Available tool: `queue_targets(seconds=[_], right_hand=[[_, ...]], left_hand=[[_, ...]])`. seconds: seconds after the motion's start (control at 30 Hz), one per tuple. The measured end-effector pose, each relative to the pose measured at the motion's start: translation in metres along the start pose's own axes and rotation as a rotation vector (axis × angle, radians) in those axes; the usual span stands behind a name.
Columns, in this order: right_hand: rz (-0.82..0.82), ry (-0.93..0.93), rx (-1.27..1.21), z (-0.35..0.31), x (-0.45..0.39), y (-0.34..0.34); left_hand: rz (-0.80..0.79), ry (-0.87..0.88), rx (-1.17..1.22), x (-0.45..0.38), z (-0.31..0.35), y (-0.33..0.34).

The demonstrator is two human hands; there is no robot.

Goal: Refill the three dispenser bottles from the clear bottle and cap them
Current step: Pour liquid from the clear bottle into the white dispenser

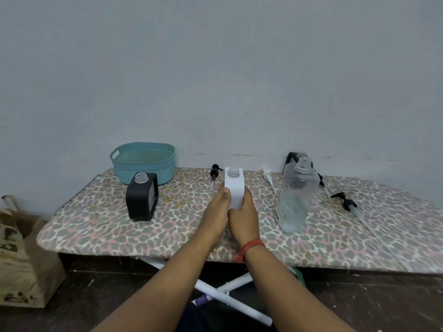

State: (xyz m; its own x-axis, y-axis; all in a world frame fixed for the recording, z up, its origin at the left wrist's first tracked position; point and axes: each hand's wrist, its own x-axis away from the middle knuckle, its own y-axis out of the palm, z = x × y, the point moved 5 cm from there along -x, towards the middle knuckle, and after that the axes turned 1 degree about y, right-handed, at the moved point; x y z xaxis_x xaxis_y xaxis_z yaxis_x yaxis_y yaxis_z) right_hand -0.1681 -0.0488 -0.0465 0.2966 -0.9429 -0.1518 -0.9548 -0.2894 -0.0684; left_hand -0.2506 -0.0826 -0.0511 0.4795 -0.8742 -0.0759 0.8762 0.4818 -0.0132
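Note:
A white dispenser bottle (234,188) stands uncapped at the middle of the board, held from both sides by my left hand (217,212) and my right hand (244,216). An uncapped black dispenser bottle (142,196) stands to the left. The clear bottle (297,195), open and partly filled, stands to the right. Behind it another black dispenser bottle (293,157) is mostly hidden. Pump caps lie loose on the board: a black one (214,172) behind the white bottle, a white one (267,174), and a black one (346,202) at the right.
The work surface is a leopard-print ironing board (119,231) against a pale wall. A teal plastic basket (143,161) sits at its back left. A paper bag (21,255) stands on the floor at the left. White board legs (230,295) cross below.

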Motion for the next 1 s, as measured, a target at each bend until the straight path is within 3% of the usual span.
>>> queue_targets(seconds=[0.7, 0.83, 1.0], right_hand=[[-0.091, 0.003, 0.084, 0.013, 0.018, -0.020], [0.146, -0.082, 0.061, 0.012, 0.021, -0.065], [0.446, -0.228, 0.097, 0.014, 0.029, -0.129]], left_hand=[[-0.046, -0.031, -0.024, 0.020, -0.019, -0.004], [-0.023, -0.036, -0.068, 0.012, -0.025, -0.021], [-0.116, -0.017, -0.149, -0.003, -0.026, -0.023]])
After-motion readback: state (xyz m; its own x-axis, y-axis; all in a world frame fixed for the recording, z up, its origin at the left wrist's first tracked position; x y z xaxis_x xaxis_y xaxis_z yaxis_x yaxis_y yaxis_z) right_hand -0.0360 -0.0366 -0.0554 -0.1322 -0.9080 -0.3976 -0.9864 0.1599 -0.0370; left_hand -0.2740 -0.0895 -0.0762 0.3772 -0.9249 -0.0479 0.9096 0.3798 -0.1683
